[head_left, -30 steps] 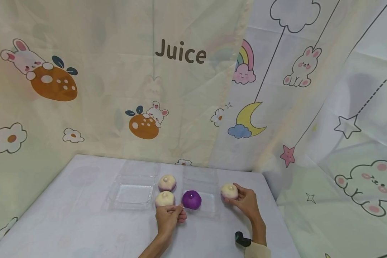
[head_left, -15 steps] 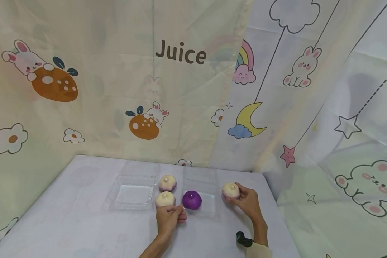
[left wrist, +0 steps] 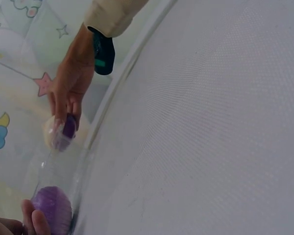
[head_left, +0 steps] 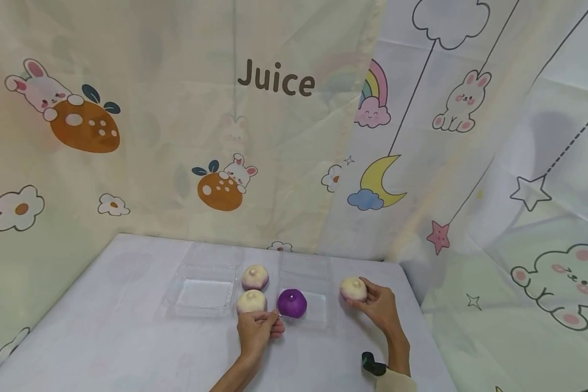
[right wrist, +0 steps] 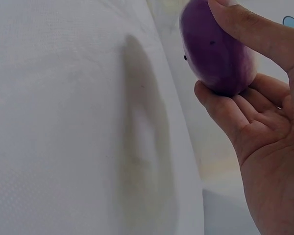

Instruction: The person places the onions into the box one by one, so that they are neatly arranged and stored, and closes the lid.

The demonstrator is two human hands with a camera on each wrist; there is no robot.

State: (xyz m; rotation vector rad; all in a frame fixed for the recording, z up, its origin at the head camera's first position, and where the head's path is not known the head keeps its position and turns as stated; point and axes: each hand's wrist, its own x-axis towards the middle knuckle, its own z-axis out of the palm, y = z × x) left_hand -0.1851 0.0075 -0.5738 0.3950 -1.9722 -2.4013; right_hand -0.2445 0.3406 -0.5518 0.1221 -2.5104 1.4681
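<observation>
My right hand grips a toy onion, cream above with a purple underside, to the right of the clear plastic box. In the right wrist view that toy onion is lifted off the table, with thumb and fingers around it. My left hand pinches the front left corner of the same box. A deep purple onion sits in the box's left half, beside my left fingers. Just behind that hand lies a cream toy onion, partly hidden, and another one stands farther back.
A second clear plastic box, its lid folded back, lies to the left. Both boxes rest on a white-covered table. Printed curtains hang behind the table. A black device is at my right wrist.
My right hand has shifted slightly to the right with the toy onion, and the onion has tilted a little. The left hand and the other onions have stayed in place.
</observation>
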